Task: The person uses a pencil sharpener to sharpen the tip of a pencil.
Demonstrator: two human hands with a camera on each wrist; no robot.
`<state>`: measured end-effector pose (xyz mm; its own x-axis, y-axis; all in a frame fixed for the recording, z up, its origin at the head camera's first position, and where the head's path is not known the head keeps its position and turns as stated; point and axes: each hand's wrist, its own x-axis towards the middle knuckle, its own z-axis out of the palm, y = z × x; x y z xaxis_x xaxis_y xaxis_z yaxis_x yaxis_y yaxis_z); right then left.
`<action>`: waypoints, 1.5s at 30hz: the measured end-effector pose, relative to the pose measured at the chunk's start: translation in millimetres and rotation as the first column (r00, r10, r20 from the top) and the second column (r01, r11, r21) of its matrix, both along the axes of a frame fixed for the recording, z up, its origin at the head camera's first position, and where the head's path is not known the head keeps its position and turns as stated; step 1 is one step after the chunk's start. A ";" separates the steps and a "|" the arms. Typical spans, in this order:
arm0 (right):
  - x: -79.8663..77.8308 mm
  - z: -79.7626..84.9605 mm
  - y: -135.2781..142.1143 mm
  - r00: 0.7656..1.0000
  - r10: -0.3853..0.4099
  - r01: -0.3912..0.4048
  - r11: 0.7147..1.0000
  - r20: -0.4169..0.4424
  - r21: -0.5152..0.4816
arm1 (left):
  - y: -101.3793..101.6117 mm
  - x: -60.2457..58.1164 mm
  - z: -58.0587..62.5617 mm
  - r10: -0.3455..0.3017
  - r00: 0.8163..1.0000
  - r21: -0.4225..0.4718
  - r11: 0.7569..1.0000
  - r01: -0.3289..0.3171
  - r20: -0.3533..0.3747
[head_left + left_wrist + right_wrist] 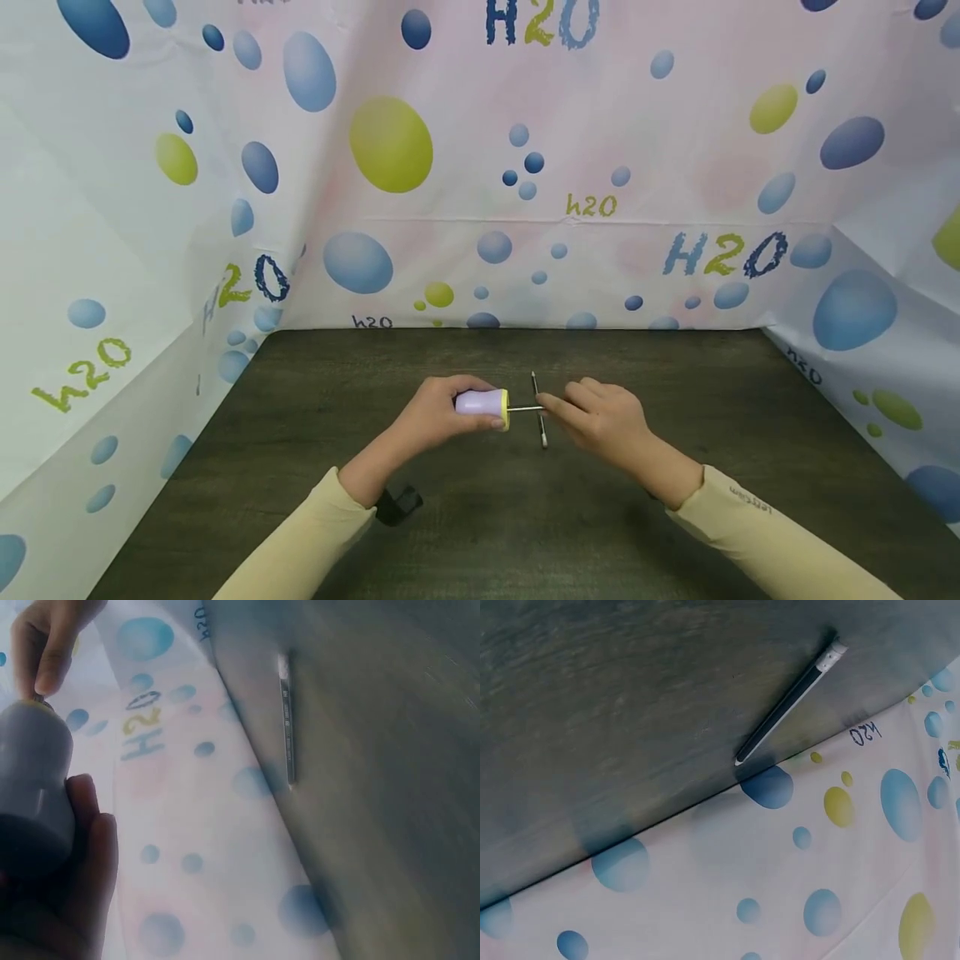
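Observation:
My left hand [437, 412] grips a small lavender cylinder [478, 402] with a yellow rim, lying sideways in the head view. Out of its rimmed end comes a thin, pale, straight rod [525, 409] pointing right. The fingertips of my right hand [603, 417] pinch the rod's far end; what the rod belongs to cannot be told. In the left wrist view the cylinder [34, 772] narrows at its waist, and the right hand [51, 637] is at its top. Beneath the rod on the table lies a dark pencil [542, 429] with a white end, also a pencil [787, 705] in the right wrist view.
The dark wooden table [315, 400] ends at a white backdrop [465, 208] printed with blue and green dots and lettering. This sheet also rises along both sides. A black wrist device [399, 506] sits under the left forearm.

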<state>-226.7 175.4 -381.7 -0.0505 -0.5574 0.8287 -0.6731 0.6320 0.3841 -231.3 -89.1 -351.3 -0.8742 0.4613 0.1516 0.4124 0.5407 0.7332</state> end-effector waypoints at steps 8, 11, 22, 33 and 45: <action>1.2 -2.3 -4.3 1.000 0.024 -0.023 0.999 0.020 -0.029 | 5.0 5.0 -1.8 -0.013 0.996 -0.003 1.000 0.013 -0.087; 1.4 -0.5 -8.1 0.999 0.024 -0.022 0.998 0.046 -0.051 | 7.2 6.6 0.0 -0.014 0.992 0.003 1.000 0.014 -0.129; 14.3 16.0 -9.3 0.488 0.038 0.074 0.994 0.872 -0.085 | 9.4 2.0 -12.4 -0.145 0.715 -0.153 0.987 0.053 -0.684; -2.9 26.0 9.9 -0.308 0.152 0.004 0.987 0.939 -0.159 | 10.3 3.3 -19.4 -0.230 0.699 -0.247 0.966 0.078 -0.677; 0.8 16.6 7.1 0.919 -0.044 0.011 0.996 0.392 0.086 | 6.9 -13.6 -8.1 0.012 0.993 0.026 1.000 -0.016 0.120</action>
<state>-225.9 182.5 -365.1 -0.3792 -0.6146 0.6917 -0.7627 0.6309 0.1424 -244.9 -82.2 -359.4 -0.8932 0.4461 0.0575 0.3133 0.5252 0.7912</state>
